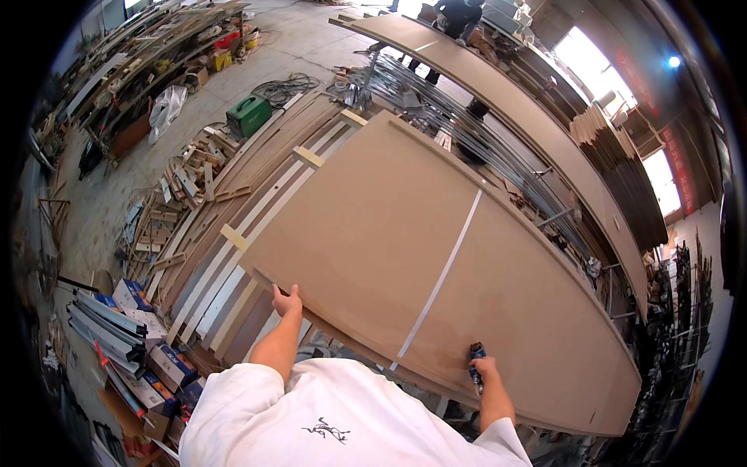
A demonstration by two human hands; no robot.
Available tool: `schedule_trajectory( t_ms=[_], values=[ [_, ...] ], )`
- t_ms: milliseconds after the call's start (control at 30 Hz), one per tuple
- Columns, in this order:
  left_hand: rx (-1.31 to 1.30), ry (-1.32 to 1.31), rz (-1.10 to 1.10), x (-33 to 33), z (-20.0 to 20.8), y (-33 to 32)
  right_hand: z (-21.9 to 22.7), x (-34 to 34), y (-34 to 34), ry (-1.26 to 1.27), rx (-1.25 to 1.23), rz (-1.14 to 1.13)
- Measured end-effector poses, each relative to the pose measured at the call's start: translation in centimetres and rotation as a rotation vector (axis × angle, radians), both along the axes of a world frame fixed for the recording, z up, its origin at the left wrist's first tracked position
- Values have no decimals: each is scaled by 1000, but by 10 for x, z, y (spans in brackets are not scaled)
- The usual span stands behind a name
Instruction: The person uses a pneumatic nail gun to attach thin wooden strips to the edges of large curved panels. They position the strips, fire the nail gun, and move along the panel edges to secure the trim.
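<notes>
A large brown panel [373,226] lies flat in front of me, with a pale strip [440,292] running across it. A raised lip follows its far long edge. At the near left edge, my left hand [286,300] grips the panel's rim between thumb and fingers; some of the fingers are hidden. My right hand [485,366] is closed around a blue and black handheld tool [476,359]. The tool is over the panel's near side, right of the pale strip. Its exact kind is too small to tell.
Wooden battens [233,237] stick out beneath the panel on the left. A green machine [249,116], a pile of wood offcuts [159,218] and boxes [167,366] are on the floor. Another long panel [498,86] stretches behind, near a person [459,14] in dark clothes.
</notes>
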State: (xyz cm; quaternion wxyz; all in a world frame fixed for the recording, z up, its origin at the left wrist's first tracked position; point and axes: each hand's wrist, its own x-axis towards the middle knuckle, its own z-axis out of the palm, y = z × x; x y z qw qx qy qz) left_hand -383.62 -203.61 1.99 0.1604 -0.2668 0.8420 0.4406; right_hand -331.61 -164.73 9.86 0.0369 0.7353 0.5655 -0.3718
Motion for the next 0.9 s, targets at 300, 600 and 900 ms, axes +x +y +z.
schedule_trajectory(
  t_ms=[300,600,900],
  values=[
    [-45,117,33,-1,-42,-1,13,-7,4,-10,-64,33],
    [3,-3,83,7,-12,-1,-11,19,18,-2,-90,48],
    [-22,235,34,-4,-51,-6,-16,16,6,-86,77,239]
  ],
)
